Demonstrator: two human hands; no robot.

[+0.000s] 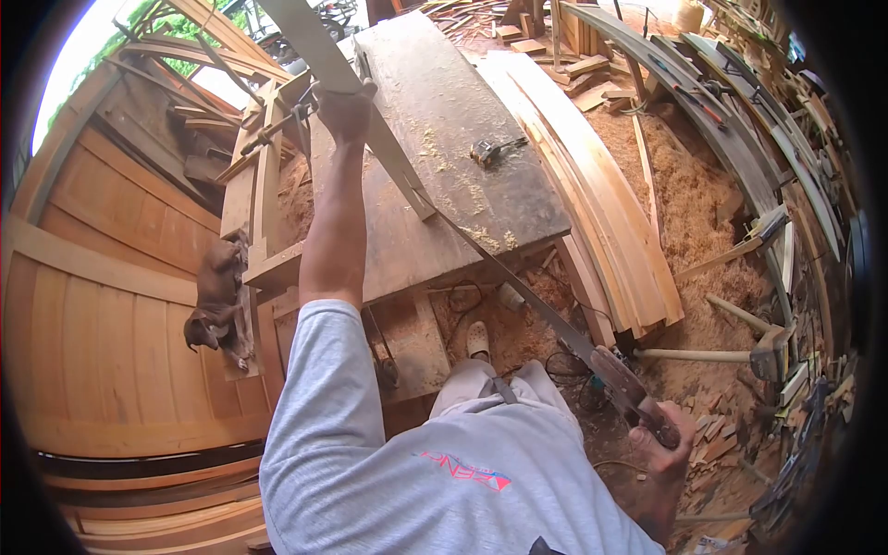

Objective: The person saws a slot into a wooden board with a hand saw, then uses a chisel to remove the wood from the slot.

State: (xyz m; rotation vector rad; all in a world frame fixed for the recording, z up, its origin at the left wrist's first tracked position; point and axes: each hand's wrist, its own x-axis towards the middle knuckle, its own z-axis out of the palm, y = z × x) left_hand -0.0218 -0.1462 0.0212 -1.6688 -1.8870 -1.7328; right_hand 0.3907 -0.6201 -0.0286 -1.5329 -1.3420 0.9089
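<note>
My left hand (344,109) is wrapped round a long narrow wooden board (393,162), which slants across the workbench (499,199) from the upper left. The board's near end has a slot-like notch close to its tip. My right hand (668,439), low at the right, grips the dark wooden handle of a handsaw (541,310). The saw's long blade points up and left, its far end overlapping the notched end of the board in this view. Light shavings (476,190) lie scattered on the bench, beside a small black tape measure (486,153).
Long planks (592,176) are stacked right of the bench. Farther right, a long-handled mallet (766,353) stands among sawdust and offcuts. A brown dog (218,291) lies left of the bench, by a large wooden door panel (111,342). A bar clamp (268,134) is at the frame.
</note>
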